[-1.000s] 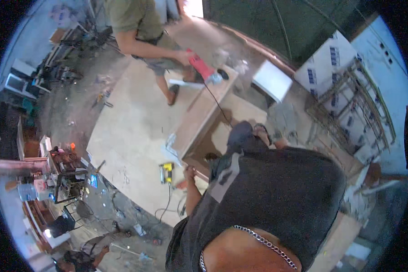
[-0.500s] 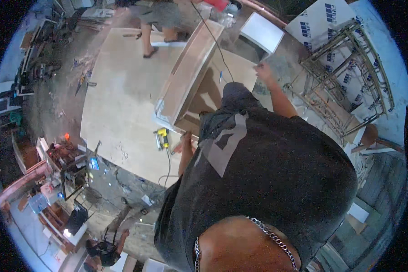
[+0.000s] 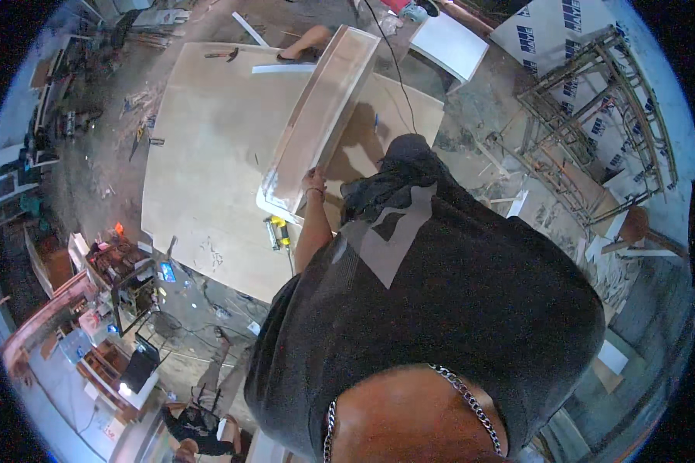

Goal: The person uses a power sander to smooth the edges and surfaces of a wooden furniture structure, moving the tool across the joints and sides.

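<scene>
My left hand [image 3: 314,180] is closed over the near long edge of a shallow, open wooden box [image 3: 316,116], a little above its rounded white corner. The box lies slantwise on a large pale wooden board [image 3: 208,139]. Just below that corner, beside my left forearm, a yellow and silver power tool [image 3: 278,233] with a cord rests on the board. My right hand is out of sight, hidden by my dark shirt and body. A thin blue object, perhaps a pen [image 3: 377,121], lies beyond my cap.
A hammer [image 3: 221,55] and a white strip [image 3: 283,69] lie at the board's far edge. Another person's leg [image 3: 309,42] shows behind the box. At right stand a white panel piece [image 3: 449,48] and a metal frame [image 3: 587,131]. Another person [image 3: 197,424] is at lower left.
My left hand has moved from beside the box's near corner up onto its long edge. My right hand, stretched out at the right before, has gone from view. The far person has shifted right.
</scene>
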Demonstrator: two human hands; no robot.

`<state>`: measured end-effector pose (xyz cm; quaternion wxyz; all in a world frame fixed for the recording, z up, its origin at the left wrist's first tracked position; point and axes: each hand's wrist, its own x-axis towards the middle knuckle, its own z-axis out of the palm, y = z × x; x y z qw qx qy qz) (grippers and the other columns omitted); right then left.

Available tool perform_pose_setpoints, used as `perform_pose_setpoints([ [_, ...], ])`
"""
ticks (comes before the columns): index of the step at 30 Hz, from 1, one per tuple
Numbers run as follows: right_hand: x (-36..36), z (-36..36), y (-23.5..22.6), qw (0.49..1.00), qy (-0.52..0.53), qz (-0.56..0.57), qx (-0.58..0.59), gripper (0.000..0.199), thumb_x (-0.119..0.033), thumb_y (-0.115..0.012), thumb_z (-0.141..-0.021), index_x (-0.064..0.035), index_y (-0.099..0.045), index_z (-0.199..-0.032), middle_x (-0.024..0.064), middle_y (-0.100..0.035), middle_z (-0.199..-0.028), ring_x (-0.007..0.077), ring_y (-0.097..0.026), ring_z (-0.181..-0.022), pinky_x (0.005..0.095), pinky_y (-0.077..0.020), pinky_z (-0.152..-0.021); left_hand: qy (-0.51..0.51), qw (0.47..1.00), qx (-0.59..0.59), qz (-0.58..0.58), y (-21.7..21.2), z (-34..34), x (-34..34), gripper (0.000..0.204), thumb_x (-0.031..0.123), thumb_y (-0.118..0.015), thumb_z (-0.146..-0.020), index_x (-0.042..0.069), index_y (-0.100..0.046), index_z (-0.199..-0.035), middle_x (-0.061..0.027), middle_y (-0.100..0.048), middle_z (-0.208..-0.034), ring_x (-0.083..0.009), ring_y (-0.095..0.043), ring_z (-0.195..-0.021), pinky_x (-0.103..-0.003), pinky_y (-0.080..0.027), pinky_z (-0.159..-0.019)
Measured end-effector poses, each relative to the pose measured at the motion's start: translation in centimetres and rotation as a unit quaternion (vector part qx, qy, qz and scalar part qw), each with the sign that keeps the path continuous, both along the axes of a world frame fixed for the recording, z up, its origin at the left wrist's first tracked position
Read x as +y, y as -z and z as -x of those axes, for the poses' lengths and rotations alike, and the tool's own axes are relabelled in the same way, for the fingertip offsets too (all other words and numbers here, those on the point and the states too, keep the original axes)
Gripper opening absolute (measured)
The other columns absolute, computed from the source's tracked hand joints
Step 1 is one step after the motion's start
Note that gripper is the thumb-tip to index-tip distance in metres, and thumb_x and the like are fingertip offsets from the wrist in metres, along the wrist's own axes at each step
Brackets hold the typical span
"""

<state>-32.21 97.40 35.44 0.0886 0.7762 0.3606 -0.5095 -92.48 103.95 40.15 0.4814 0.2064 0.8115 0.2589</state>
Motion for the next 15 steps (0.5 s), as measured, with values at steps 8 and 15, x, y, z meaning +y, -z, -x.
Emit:
perform_pose_setpoints([
  [8,18.9,5.5,-9.6,0.974,0.109,-0.178,0.093,0.036,-0.032,-0.064,-0.088,-0.002,-0.059,-0.107,0.0115,-0.067,-0.086,0.0214,-0.068,-0.075,0.0362,-0.0541,-0.061,-0.021,0.961,0.217,0.171,1.3,-4.0,4.2,0.093,0.063,-0.068,-0.072,-0.007,-0.047,-0.129,-0.0259,-0.052,-0.13,-0.0366,-0.05,-0.122,-0.043,-0.042,-0.1],
  [15,21.2,3.0,-8.2,0.933,-0.231,-0.273,-0.029,0.028,-0.027,-0.06,-0.09,-0.0024,-0.061,-0.103,0.0142,-0.064,-0.097,0.0275,-0.064,-0.095,0.0417,-0.0498,-0.085,0.107,0.951,0.269,0.112,1.7,-5.6,18.1,0.112,0.072,-0.063,-0.069,-0.001,-0.025,-0.145,-0.0212,-0.024,-0.151,-0.0358,-0.022,-0.14,-0.045,-0.023,-0.113],
])
